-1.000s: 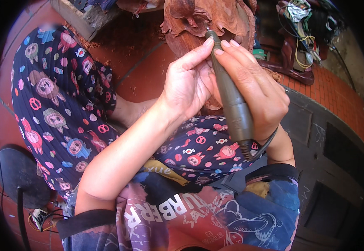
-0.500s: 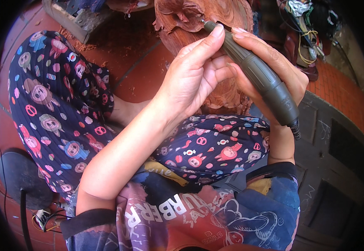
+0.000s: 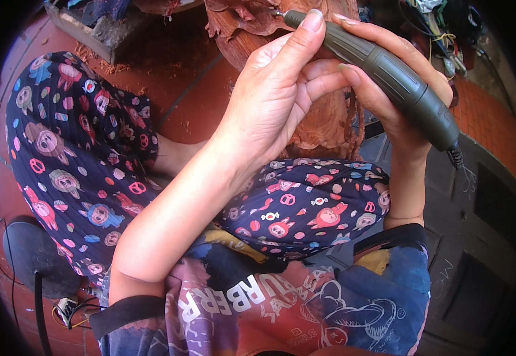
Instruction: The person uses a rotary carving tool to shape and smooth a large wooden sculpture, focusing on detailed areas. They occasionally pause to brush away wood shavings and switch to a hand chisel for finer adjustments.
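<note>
Olive rotary tool [image 3: 391, 74] spans left grip [image 3: 273, 89] and right grip [image 3: 391, 117].

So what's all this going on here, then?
A person in patterned trousers is holding a dark green, pen-like power tool in the right hand, while the left hand has its thumb against the tool near its front end. The tip points at a reddish carved wood piece, though I can't tell whether it touches. Reddish shavings lie on the tiled floor.
</note>
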A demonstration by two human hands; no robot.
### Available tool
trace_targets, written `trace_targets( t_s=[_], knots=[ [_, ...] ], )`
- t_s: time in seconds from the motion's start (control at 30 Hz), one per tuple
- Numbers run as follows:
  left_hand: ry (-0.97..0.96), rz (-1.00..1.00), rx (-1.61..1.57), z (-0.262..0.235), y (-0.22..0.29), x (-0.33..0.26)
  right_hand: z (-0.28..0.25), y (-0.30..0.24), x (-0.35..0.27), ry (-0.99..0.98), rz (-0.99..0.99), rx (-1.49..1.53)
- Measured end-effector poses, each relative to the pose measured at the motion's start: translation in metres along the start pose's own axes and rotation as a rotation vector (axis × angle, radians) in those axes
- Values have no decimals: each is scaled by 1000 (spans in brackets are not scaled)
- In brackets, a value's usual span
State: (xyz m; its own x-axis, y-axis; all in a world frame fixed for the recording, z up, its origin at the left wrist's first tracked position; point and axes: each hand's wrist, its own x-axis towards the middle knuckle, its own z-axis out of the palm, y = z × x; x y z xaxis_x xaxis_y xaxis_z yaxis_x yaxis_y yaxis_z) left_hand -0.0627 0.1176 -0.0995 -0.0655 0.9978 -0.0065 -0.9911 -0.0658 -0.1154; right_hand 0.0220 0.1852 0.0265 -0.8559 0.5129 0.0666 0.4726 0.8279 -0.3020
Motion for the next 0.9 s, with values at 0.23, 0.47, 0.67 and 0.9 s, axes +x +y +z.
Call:
trace_targets(
  t_s=[0.23, 0.47, 0.67, 0.9],
  knots=[
    [34, 14, 16, 2, -2, -1, 2, 5, -2, -1, 44, 78],
    [149, -111, 70, 10, 15, -5, 12, -1, 7, 80, 53, 90],
    [115, -113, 19, 9, 8, -5, -3, 14, -5, 11, 289, 218],
    [86, -86, 32, 12, 9, -4, 3, 27, 5, 23, 22, 362]
  ],
)
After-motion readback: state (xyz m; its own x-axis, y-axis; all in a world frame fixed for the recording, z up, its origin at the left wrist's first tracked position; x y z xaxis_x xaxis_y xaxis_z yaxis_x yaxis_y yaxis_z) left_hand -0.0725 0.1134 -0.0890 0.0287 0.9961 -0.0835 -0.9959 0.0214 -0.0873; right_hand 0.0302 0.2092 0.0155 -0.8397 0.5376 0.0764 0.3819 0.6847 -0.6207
